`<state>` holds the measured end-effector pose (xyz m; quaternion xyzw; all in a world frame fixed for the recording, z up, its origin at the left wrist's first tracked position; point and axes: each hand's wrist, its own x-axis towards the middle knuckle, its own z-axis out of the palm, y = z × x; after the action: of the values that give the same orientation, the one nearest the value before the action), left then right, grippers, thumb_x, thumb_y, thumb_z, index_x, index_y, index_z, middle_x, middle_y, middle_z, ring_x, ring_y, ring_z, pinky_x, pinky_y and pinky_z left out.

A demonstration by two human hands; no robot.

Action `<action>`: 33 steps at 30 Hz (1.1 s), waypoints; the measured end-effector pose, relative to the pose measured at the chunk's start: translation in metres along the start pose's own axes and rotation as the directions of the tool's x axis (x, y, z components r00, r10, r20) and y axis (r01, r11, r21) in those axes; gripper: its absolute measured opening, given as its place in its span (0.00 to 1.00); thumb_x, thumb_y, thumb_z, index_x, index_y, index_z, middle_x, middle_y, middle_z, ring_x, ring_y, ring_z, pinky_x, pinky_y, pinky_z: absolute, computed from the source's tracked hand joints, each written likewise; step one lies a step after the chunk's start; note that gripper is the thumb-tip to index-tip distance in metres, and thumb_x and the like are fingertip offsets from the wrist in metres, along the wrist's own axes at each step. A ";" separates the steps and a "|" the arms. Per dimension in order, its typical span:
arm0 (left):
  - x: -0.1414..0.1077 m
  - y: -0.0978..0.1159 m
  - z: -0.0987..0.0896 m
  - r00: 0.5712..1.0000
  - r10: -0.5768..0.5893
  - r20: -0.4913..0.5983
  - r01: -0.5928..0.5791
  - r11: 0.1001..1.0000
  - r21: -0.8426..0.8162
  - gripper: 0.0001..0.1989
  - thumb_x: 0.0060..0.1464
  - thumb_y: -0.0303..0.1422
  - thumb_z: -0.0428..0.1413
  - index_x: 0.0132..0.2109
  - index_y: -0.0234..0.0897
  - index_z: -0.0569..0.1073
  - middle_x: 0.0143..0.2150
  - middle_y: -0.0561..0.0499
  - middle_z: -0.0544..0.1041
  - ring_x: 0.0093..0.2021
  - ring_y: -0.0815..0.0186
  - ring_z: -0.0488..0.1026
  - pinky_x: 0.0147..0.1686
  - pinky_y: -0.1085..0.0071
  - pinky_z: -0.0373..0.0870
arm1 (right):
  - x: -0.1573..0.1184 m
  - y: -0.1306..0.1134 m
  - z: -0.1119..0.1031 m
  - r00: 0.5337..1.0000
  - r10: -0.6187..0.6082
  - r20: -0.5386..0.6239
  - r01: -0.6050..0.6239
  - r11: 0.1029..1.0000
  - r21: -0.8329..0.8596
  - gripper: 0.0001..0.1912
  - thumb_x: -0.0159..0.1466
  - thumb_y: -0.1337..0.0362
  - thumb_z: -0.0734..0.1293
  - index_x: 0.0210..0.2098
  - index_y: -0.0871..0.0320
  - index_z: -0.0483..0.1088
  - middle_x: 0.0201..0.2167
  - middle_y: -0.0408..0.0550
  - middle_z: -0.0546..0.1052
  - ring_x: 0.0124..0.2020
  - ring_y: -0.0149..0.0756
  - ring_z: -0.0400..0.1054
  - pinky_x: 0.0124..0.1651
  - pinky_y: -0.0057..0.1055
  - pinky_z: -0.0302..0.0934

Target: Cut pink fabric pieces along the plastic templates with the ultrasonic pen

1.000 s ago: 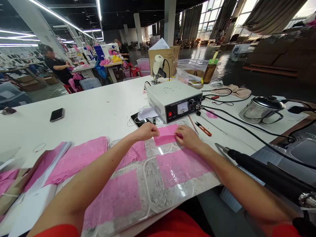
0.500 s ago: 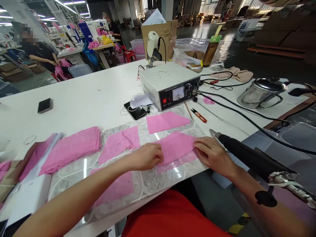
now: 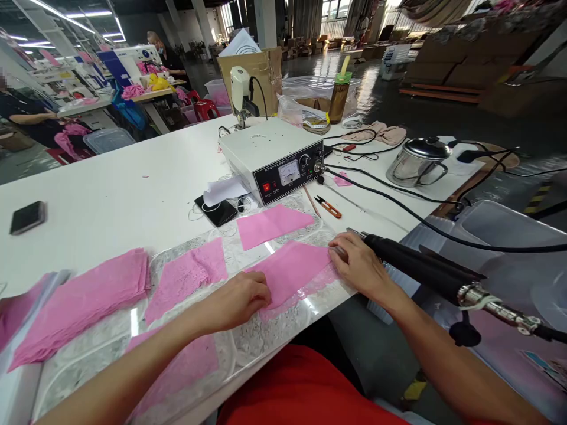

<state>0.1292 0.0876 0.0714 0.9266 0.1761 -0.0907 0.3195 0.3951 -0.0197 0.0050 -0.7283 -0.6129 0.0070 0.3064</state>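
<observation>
A pink fabric piece [image 3: 296, 268] lies across the clear-covered work surface between my two hands, over another pink piece with a lacy, perforated look [image 3: 316, 287]. My left hand [image 3: 243, 300] has its fingers curled closed on the left end of the upper piece. At the right corner, my right hand [image 3: 358, 262] pinches the fabric between thumb and fingers. Just right of that hand is a black-handled tool with a metal tip [image 3: 411, 265], its cable trailing away. Behind the hands lies a flat pink piece [image 3: 272, 225]; a perforated one [image 3: 188, 277] is to the left.
A stack of pink fabric [image 3: 88, 301] lies left. Beyond the fabric stand a control box [image 3: 270, 156] with a dial, orange thread snips [image 3: 328, 207], a black phone [image 3: 216, 211] and a lidded glass pot [image 3: 419, 162]. Clear plastic bins [image 3: 500, 230] are at right. Co-workers sit far left.
The camera view has turned to the right, so the table things appear farther left. Both hands stay at the two ends of the pink fabric piece.
</observation>
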 end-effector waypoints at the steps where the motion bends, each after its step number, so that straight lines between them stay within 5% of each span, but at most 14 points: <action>1: 0.000 0.000 0.000 1.000 0.001 -0.001 -0.001 1.000 0.001 0.13 0.60 0.23 0.48 0.29 0.35 0.72 0.35 0.51 0.70 0.34 0.69 0.67 0.33 0.74 0.62 | 0.004 0.000 -0.001 0.999 0.031 0.028 -0.031 0.999 -0.012 0.05 0.62 0.64 0.63 0.35 0.57 0.70 0.40 0.53 0.74 0.37 0.39 0.70 0.41 0.37 0.65; 8: -0.001 -0.001 0.001 1.000 0.011 -0.017 -0.011 1.000 0.021 0.14 0.62 0.25 0.47 0.30 0.35 0.72 0.35 0.50 0.70 0.34 0.68 0.67 0.33 0.74 0.62 | 0.014 -0.004 -0.010 0.985 0.114 0.131 -0.117 0.993 0.017 0.06 0.60 0.68 0.61 0.26 0.56 0.65 0.32 0.47 0.73 0.32 0.34 0.67 0.36 0.31 0.60; 13: -0.002 -0.002 0.002 0.999 0.046 -0.029 -0.044 0.996 0.083 0.13 0.61 0.24 0.48 0.30 0.35 0.73 0.35 0.50 0.70 0.34 0.68 0.67 0.35 0.73 0.62 | -0.001 -0.006 -0.017 0.971 0.195 0.136 -0.201 0.979 0.033 0.06 0.61 0.65 0.61 0.28 0.55 0.65 0.24 0.43 0.74 0.24 0.32 0.66 0.30 0.30 0.57; 19: 0.005 0.005 -0.001 0.997 0.082 -0.009 -0.079 0.978 0.191 0.12 0.59 0.23 0.50 0.30 0.36 0.75 0.34 0.50 0.72 0.35 0.67 0.69 0.39 0.70 0.63 | -0.013 -0.006 -0.019 0.957 0.229 0.180 -0.256 0.955 0.148 0.07 0.60 0.63 0.61 0.36 0.55 0.70 0.28 0.45 0.77 0.28 0.35 0.71 0.32 0.31 0.62; 27: 0.079 0.045 0.015 0.988 0.013 -0.152 0.009 0.990 0.144 0.06 0.60 0.32 0.55 0.38 0.36 0.77 0.39 0.48 0.74 0.37 0.64 0.72 0.35 0.70 0.66 | -0.014 -0.003 -0.014 0.909 0.376 0.179 -0.416 0.798 0.436 0.12 0.55 0.58 0.64 0.36 0.56 0.72 0.23 0.45 0.77 0.24 0.36 0.72 0.31 0.33 0.64; 33: 0.118 0.064 0.034 0.973 -0.083 -0.216 0.105 0.990 0.093 0.10 0.56 0.37 0.60 0.38 0.34 0.76 0.38 0.46 0.74 0.38 0.59 0.73 0.36 0.68 0.67 | -0.014 0.002 -0.014 0.894 0.389 0.222 -0.448 0.755 0.478 0.13 0.55 0.57 0.64 0.36 0.57 0.71 0.21 0.45 0.77 0.22 0.36 0.70 0.29 0.33 0.64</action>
<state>0.2605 0.0511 0.0477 0.9370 0.2478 -0.0157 0.2456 0.3982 -0.0387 0.0101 -0.7356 -0.4251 0.2796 0.4473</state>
